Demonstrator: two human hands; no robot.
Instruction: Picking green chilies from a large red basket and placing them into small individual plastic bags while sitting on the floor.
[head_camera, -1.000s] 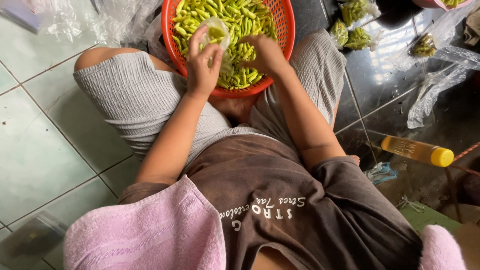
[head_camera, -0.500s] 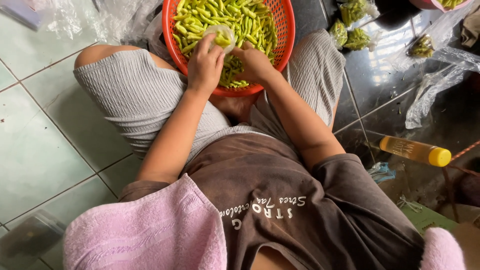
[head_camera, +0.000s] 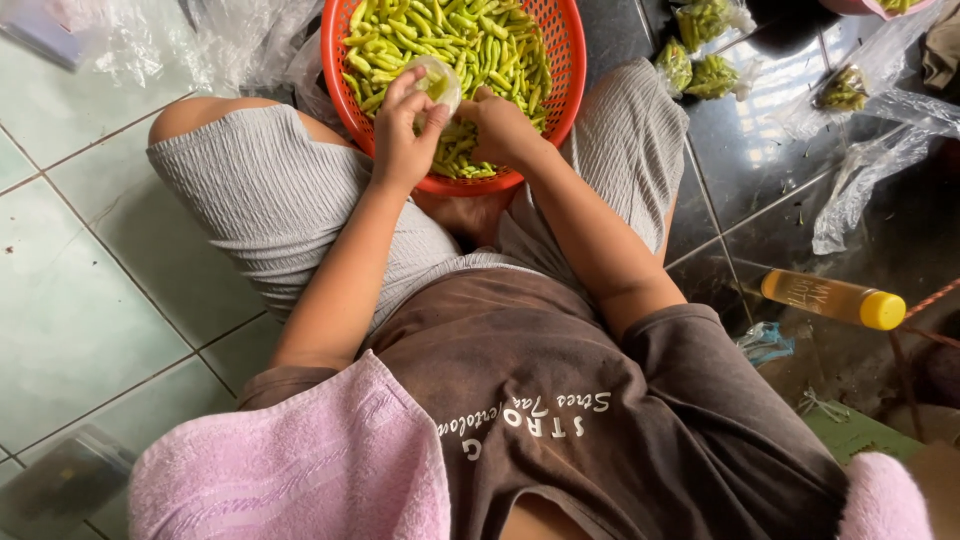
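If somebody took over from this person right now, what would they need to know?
Left hand: holds a small clear plastic bag, partly filled with chillies, over the basket.
Right hand: down among the small green chillies, touching them beside the bag; whether it grips any is hidden.
The round red plastic mesh basket sits between the knees, mostly full of loose chillies.
Done: several filled clear bags of chillies lie on the dark floor tiles to the right.
Left: most chillies remain unbagged. A yellow-capped bottle lies by the right knee.
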